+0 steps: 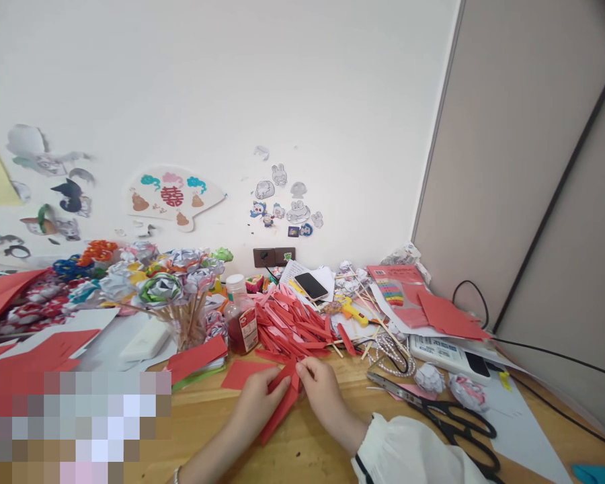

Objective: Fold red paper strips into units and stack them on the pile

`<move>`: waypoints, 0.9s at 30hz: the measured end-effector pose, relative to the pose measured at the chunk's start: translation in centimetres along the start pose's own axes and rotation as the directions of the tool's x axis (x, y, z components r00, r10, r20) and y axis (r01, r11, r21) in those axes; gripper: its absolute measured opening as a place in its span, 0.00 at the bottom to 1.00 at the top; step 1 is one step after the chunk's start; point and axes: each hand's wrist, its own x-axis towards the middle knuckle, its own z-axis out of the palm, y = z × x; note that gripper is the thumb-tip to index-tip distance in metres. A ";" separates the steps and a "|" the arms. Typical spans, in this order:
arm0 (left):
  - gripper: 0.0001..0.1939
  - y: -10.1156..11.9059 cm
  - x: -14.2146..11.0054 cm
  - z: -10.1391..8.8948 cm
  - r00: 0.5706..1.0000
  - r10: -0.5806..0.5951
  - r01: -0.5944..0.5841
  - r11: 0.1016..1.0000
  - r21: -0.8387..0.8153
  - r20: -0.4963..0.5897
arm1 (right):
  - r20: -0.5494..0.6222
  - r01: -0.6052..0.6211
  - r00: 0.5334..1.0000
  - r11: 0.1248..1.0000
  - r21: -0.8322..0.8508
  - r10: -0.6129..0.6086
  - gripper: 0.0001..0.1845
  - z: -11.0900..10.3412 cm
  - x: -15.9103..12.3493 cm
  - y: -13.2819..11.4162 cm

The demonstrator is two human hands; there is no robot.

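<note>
Here, a red paper strip (276,418) slants over the table (196,433), pinched toward its far end by the left hand (260,396) and right hand (321,391); uneven pulling could tear it, a forward knock scatter the folded-strip pile (291,323).

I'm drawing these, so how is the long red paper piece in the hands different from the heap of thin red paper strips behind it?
The long red paper piece is in the left hand and right hand; the heap of thin red paper strips lies behind. The piece looks wider than the heap's strips. The piece points one way; the heap's strips point many ways. Both are reddish paper.
</note>
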 end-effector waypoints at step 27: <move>0.18 -0.6 0.3 -0.1 0.996 -0.066 0.087 0.911 -0.404 0.066 | 0.152 0.048 0.987 0.998 0.050 -0.055 0.15 -0.6 0.1 -0.7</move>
